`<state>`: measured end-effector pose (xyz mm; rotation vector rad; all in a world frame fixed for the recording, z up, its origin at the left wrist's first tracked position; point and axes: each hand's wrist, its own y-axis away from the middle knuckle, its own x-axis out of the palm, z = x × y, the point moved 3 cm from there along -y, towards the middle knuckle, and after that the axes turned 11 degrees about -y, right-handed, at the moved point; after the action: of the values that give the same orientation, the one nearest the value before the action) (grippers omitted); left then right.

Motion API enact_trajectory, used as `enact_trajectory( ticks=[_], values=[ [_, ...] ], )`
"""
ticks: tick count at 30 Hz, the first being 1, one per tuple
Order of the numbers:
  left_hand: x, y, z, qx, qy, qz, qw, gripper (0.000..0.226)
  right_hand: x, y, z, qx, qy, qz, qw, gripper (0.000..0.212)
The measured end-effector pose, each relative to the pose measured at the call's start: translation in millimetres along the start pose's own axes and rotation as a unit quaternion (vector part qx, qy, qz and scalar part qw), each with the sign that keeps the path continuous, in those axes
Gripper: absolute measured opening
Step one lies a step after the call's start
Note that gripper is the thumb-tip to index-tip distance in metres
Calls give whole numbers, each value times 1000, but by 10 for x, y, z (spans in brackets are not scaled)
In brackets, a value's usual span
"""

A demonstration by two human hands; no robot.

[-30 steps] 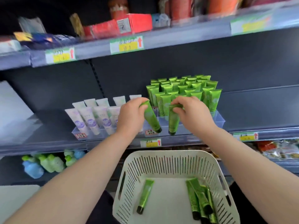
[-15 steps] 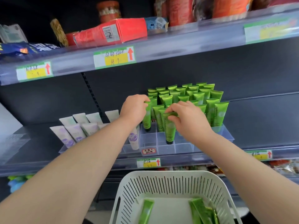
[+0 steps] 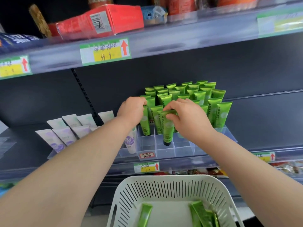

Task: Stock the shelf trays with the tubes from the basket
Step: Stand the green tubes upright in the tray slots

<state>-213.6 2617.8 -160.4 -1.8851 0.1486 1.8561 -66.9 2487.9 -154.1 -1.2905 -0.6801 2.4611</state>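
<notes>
A clear divided tray (image 3: 165,150) on the middle shelf holds several upright green tubes (image 3: 213,102). My left hand (image 3: 132,110) holds the top of one green tube (image 3: 145,126) standing in a cell at the tray's left side. My right hand (image 3: 186,118) pinches the crimped top of another green tube (image 3: 167,133), cap down in a cell near the front. Below, a white slotted basket (image 3: 165,187) holds a few more green tubes (image 3: 145,215) lying flat.
Left of the green tray, a second clear tray (image 3: 50,155) carries white and purple tubes (image 3: 65,136). A shelf above holds a red box (image 3: 100,22) and price labels (image 3: 105,51). The front row of cells in the green tray stands unfilled.
Both hands have lowered their green tubes down into the tray cells. The view has moved closer to the shelf and the basket sits lower in the frame.
</notes>
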Motion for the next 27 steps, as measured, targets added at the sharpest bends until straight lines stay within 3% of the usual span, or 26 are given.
enact_trajectory(
  ticks=[10, 17, 23, 27],
  values=[
    [-177, 661, 185, 71, -31, -74, 994, 26, 227, -358, 279, 11, -3, -36, 999, 25],
    [-30, 1131, 328, 223, -81, -122, 964, 40, 602, -496, 293, 41, 61, 28, 997, 22],
    [3, 1220, 375, 223, -47, -125, 966, 37, 863, -487, 203, 65, 95, 82, 990, 23],
    [0, 1233, 366, 219, -39, -130, 966, 38, 872, -497, 204, 50, 97, 74, 991, 29]
  ],
)
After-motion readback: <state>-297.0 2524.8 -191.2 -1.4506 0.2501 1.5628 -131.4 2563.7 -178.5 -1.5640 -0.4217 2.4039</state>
